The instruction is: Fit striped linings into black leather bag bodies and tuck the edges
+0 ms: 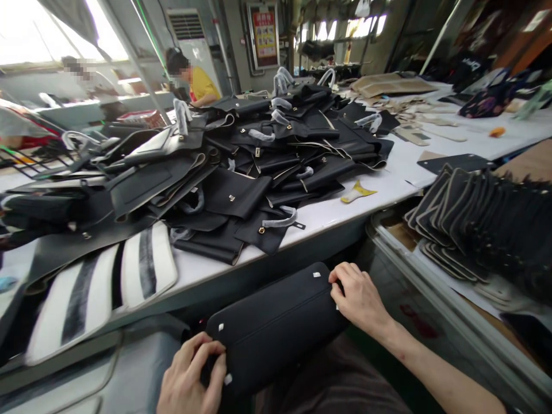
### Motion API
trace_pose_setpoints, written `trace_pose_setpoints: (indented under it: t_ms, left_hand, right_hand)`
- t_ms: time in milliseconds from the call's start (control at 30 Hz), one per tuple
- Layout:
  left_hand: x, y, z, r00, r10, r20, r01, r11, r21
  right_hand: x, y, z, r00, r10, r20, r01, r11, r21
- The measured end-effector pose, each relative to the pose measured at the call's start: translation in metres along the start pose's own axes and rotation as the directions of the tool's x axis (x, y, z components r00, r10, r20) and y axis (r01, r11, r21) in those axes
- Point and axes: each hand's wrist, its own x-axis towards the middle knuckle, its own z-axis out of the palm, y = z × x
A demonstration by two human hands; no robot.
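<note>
A black rounded panel (276, 325) with a seam along its middle lies tilted above my lap. Small white tabs show near its corners. My left hand (192, 374) grips its left end, fingers curled over the edge. At the opposite end, my right hand (360, 296) pinches the edge between thumb and fingers. Beyond the panel, a large heap of black bag pieces (235, 192) with metal clasps and plastic-wrapped handles covers the white table.
White-and-black striped panels (107, 287) lie to the left. Rows of dark flaps (487, 224) stand on a bench at right. A yellow scrap (357, 192) rests near the white table's (328, 215) edge. A person in a yellow shirt (202, 83) sits across the table.
</note>
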Motion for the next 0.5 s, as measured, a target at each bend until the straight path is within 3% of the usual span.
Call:
trace_pose_setpoints:
  t_ms: [133, 233, 367, 500]
  left_hand:
    - [0.013, 0.029, -0.010, 0.998, -0.045, 0.036, 0.036, 0.973, 0.227]
    - [0.022, 0.046, -0.011, 0.992, -0.108, 0.070, 0.077, 0.931, 0.356]
    - [0.023, 0.047, -0.005, 0.981, -0.176, 0.086, 0.140, 0.938, 0.317]
    - [0.017, 0.027, 0.000, 0.981, -0.191, -0.021, 0.192, 0.965, 0.179]
  right_hand:
    - [0.011, -0.024, -0.002, 0.997, -0.063, -0.035, 0.054, 0.978, -0.203]
    - [0.016, -0.051, 0.007, 0.986, -0.160, -0.037, 0.149, 0.966, -0.214]
    - [0.018, -0.071, 0.026, 0.952, -0.297, 0.071, 0.304, 0.944, -0.125]
    - [0.023, -0.042, 0.023, 0.946, -0.260, 0.193, 0.281, 0.956, -0.090]
